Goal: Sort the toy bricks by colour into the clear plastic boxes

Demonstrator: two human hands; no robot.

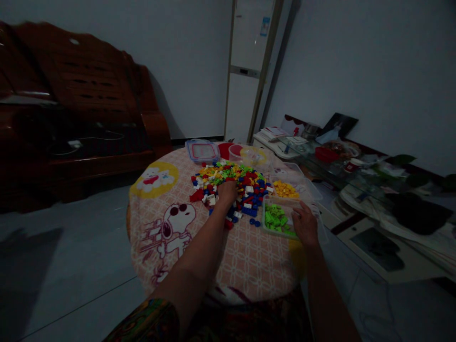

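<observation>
A heap of mixed toy building bricks (pixel 245 178), in red, blue, white, yellow and green, is spread over the round table. My left hand (pixel 228 192) reaches into the near side of the heap with its fingers curled down; what they hold, if anything, is hidden. Right of the heap stands a clear plastic box (pixel 264 219) with light green bricks (pixel 276 217) inside. At this box's right end is my right hand (pixel 305 222), fingers bent over the rim and closed on it. Behind it, yellow bricks (pixel 286 189) lie in another clear container.
A patterned cloth (pixel 249 256) covers the table. Along its far edge stand a lidded plastic box (pixel 203 152) and clear round tubs (pixel 235 152). Two blue round pieces (pixel 255 222) lie before the heap. A cluttered glass-topped stand (pixel 313 159) is close on the right, a wooden bench (pixel 89 95) at left.
</observation>
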